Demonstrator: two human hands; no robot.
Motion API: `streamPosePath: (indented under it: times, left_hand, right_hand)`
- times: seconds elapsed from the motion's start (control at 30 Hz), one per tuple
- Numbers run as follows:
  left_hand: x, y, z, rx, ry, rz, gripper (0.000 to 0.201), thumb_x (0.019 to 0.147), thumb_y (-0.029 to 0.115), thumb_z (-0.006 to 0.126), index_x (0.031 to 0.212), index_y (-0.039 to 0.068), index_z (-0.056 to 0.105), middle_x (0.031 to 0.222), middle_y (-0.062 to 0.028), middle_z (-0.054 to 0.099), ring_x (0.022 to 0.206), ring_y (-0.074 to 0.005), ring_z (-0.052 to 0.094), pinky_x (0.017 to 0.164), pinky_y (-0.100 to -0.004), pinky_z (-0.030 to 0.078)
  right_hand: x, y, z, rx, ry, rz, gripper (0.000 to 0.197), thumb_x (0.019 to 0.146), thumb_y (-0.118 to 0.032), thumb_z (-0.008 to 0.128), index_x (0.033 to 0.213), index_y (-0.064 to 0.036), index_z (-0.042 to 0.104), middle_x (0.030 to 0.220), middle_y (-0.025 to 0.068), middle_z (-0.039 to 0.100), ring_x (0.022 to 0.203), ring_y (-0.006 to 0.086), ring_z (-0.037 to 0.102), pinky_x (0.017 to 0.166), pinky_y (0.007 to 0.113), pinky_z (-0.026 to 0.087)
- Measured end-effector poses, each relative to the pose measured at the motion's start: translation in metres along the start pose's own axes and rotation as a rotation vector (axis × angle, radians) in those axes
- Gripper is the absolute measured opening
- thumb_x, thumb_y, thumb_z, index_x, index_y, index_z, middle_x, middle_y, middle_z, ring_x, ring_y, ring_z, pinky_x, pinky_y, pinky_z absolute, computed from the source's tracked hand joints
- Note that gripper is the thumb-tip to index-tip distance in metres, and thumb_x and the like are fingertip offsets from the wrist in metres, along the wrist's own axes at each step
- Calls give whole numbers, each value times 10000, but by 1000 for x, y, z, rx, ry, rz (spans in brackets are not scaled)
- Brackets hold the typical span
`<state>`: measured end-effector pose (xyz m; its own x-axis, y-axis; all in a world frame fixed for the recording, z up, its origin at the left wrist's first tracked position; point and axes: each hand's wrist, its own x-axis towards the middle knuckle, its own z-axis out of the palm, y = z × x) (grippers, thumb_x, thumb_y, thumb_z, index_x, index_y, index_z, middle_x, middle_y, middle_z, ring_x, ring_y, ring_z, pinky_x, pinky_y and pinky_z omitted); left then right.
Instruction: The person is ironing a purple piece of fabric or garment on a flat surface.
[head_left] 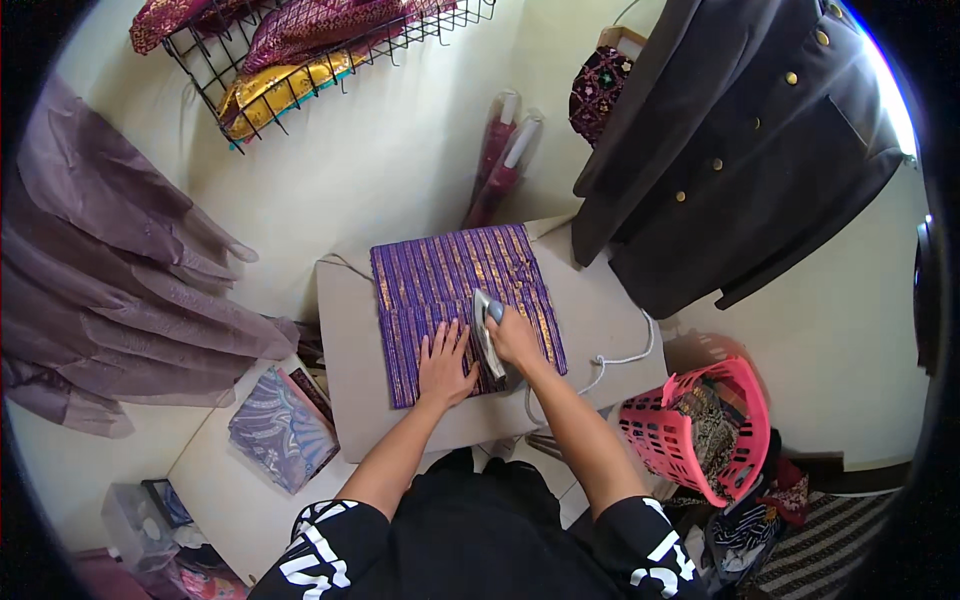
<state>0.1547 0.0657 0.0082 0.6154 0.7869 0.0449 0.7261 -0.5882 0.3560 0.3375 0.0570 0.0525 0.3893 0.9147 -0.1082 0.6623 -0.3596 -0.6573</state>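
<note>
A folded purple cloth with gold stripes (420, 270) lies on the beige ironing board (350, 360) in front of me. My right hand (512, 337) is closed round the handle of a clothes iron (484, 340), whose soleplate rests on the cloth with the pointed tip facing away from me. To the left of the iron, my left hand (446, 368) lies flat on the cloth with its fingers spread. The iron's pale cord (628, 358) loops over the board's right side.
At the right stands a pink laundry basket (655, 440) with cloth inside. A dark jacket with gold buttons (740, 150) hangs over the board's far right. Mauve fabric (110, 270) hangs at the left, above a folded blue patterned cloth (280, 430). A wire rack (330, 75) holds fabrics.
</note>
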Motion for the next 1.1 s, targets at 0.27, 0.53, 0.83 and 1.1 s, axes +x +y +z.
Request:
streamPosePath:
  times: [0.27,0.53,0.83,1.1]
  left_hand:
    - [-5,-2,3,23,14,-11,782,912,443,591,1589,152,330,1657,-125,287,1530,-336,248,1221,-582,185]
    - [1,6,0,16,-4,5,786,911,433,600,1586,133,333,1658,-130,281,1533,-335,238,1224,-579,179]
    - [-4,-1,-1,12,18,-41,800,884,423,627,1583,154,346,1657,-115,289,1530,-326,252,1228,-569,183]
    - [-3,5,2,42,29,-32,796,884,437,618,1583,165,349,1652,-108,306,1527,-310,267,1232,-560,185]
  right_hand:
    - [-57,14,-2,-48,-97,-14,403,971,-326,604,1066,65,615,940,329,677,908,519,655,819,580,518]
    - [1,12,4,-79,-15,-57,424,974,-341,597,1008,81,609,952,336,669,906,519,650,812,581,514]
    - [-54,12,-7,-54,-117,69,416,971,-328,616,1045,82,606,974,335,675,930,512,658,835,581,514]
    - [-8,13,-18,-69,-31,65,417,967,-338,617,1045,72,615,977,328,685,929,515,665,829,577,526]
